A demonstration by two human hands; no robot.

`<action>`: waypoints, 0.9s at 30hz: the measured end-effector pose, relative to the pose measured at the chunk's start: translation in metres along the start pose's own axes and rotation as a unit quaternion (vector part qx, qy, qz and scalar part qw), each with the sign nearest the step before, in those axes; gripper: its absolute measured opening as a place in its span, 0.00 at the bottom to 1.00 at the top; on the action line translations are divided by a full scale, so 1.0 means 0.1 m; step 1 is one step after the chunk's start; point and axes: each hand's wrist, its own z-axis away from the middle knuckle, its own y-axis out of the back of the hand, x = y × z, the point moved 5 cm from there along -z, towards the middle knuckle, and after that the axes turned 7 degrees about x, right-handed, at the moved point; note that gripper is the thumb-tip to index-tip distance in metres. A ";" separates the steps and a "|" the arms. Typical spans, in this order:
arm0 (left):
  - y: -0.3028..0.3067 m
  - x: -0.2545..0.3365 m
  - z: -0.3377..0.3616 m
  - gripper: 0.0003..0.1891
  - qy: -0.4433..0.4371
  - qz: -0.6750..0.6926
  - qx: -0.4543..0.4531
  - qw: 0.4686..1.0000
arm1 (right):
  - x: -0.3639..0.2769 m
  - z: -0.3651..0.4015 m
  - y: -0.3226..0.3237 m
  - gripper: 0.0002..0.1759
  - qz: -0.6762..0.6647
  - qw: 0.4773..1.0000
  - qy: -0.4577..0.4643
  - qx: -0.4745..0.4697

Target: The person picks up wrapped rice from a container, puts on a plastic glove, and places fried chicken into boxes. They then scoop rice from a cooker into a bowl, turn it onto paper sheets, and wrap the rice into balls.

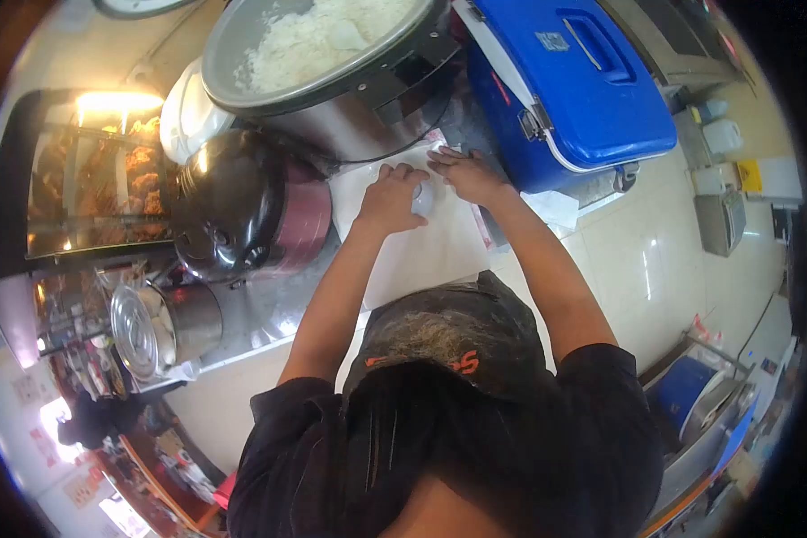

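Both arms reach forward over a white sheet of paper [417, 255] spread on the steel counter. My left hand [387, 199] is curled around a small white lump [422, 199] that rests on the sheet. Just to its right, my right hand [466, 173] lies flat with fingers spread, pressing on the far edge of the paper close to the lump. A dark cap and black shirt fill the lower part of the view and hide the near edge of the counter.
A large steel pot of white rice [323, 40] stands behind the paper. A blue cooler box [574, 81] sits at the right, a dark red rice cooker [242, 211] at the left. Further left are a lit case of fried food [99, 170] and a lidded steel pot [157, 327].
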 end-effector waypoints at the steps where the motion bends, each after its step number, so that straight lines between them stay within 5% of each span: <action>1: -0.02 0.01 0.00 0.40 -0.007 0.000 0.001 1.000 | 0.02 0.01 -0.03 0.26 -0.002 1.000 -0.011 -0.007; 18: -0.01 0.05 0.26 0.40 -0.124 -0.032 -0.104 0.986 | 0.09 -0.11 -0.21 0.30 0.024 0.998 -0.038 -0.047; 25: 0.14 0.04 0.35 0.38 -0.106 0.026 -0.003 0.994 | -0.12 -0.11 0.05 0.28 0.088 0.994 -0.042 -0.044; 27: 0.35 0.14 0.44 0.37 -0.096 0.039 0.034 0.994 | -0.21 -0.02 0.25 0.26 0.072 0.995 -0.062 0.032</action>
